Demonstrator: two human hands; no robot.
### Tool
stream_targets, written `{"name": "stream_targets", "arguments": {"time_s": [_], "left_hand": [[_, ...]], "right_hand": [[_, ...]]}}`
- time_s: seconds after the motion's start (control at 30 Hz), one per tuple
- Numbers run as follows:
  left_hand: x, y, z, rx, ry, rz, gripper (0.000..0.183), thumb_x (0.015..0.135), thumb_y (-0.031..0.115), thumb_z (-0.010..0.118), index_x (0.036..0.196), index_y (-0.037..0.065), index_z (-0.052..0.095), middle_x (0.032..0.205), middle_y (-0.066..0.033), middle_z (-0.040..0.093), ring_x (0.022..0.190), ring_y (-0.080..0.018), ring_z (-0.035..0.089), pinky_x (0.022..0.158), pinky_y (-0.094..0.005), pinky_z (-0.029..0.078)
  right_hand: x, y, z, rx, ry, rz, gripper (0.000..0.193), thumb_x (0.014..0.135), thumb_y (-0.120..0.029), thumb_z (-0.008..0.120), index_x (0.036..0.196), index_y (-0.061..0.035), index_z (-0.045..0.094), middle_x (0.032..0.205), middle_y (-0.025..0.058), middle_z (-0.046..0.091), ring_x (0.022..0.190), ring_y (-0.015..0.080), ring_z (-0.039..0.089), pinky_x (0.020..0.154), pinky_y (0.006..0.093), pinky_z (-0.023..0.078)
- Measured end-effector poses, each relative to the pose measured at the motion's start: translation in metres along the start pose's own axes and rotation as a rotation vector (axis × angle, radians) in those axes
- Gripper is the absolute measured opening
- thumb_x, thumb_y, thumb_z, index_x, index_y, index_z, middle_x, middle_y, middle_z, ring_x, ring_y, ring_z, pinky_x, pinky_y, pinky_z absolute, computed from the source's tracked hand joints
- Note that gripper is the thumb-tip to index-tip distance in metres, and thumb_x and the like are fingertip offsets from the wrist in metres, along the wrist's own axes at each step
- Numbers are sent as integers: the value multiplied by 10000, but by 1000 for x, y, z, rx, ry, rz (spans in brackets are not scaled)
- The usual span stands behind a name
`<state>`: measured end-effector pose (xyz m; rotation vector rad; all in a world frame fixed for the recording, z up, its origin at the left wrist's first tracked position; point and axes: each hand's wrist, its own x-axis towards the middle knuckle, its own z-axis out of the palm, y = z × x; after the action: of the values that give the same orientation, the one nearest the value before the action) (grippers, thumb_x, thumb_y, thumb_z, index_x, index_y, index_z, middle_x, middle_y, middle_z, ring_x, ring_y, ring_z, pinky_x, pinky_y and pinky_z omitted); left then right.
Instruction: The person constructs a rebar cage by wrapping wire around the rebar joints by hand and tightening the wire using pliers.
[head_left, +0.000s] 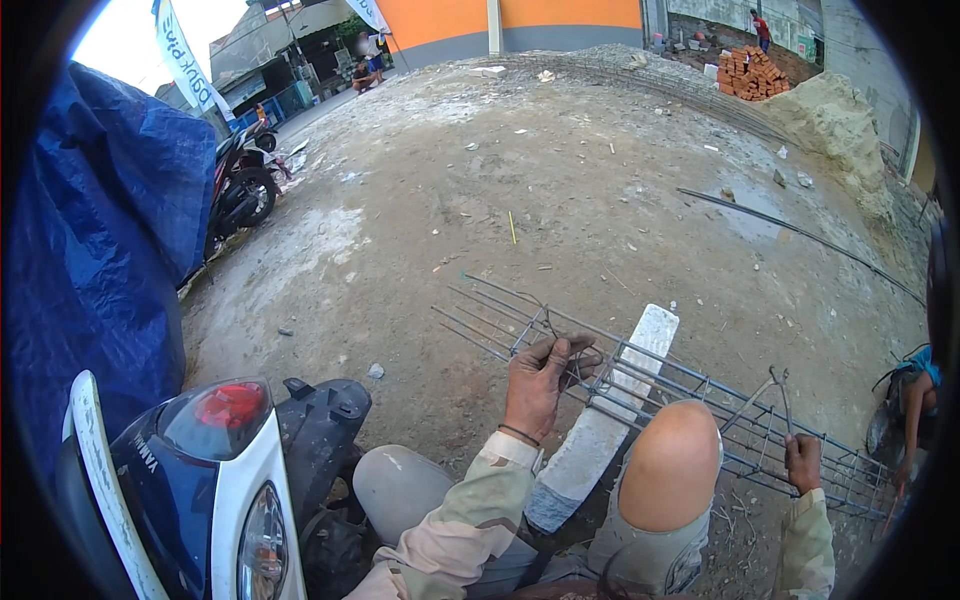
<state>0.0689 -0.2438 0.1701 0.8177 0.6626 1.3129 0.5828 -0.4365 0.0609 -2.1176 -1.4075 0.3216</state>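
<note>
A long steel rebar cage (690,383) lies across a pale stone-like block (648,338) in front of my knees. My left hand (540,388) is at the cage's left part, thumb and fingers closed on what looks like thin tie wire (553,325) beside a stirrup. Over the right part, my right hand (803,463) is closed round one handle of metal pincers (778,378). The pincers' handles are spread wide, with the head up and the other handle slanting down left over the bars. My fingers partly hide the wire.
A parked motorbike (200,470) stands close at my left, with a blue tarp (110,220) behind it. Another person's arm (912,425) is at the cage's right end. A long dark rod (800,232) lies on the ground; bricks (750,73) are piled far right.
</note>
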Motion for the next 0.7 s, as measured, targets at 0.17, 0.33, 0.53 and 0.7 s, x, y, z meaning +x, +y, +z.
{"name": "stream_targets", "arguments": {"time_s": [0.17, 0.33, 0.53, 0.7], "left_hand": [[3, 0, -5, 24, 37, 8, 374, 977, 294, 619, 1144, -40, 645, 1103, -163, 697, 957, -267, 714, 814, -342, 588], [6, -4, -3, 38, 81, -3, 352, 980, 282, 617, 1141, -30, 647, 1090, -156, 699, 948, -261, 714, 814, -340, 587], [8, -4, -6, 30, 124, -16, 330, 987, 243, 612, 1135, -51, 641, 1090, -173, 696, 943, -264, 710, 838, -341, 587], [7, 0, -9, 3, 133, 11, 339, 991, 218, 606, 1166, -71, 617, 1096, -192, 694, 973, -269, 701, 871, -337, 579]], "right_hand": [[37, -18, -86, 83, -71, -38, 491, 917, -258, 616, 510, -20, 478, 455, 27, 465, 421, 118, 441, 407, 340, 318], [54, -62, -102, -215, -274, -40, 456, 874, -227, 659, 517, 18, 516, 432, 54, 455, 412, 122, 447, 429, 348, 349], [-6, -92, 65, -485, 55, -154, 384, 874, -269, 666, 647, 40, 658, 615, 250, 591, 607, 423, 621, 584, 508, 468], [-13, -104, 61, -565, 52, -97, 420, 882, -334, 671, 661, 23, 686, 652, 251, 624, 649, 449, 631, 625, 513, 502]]}}
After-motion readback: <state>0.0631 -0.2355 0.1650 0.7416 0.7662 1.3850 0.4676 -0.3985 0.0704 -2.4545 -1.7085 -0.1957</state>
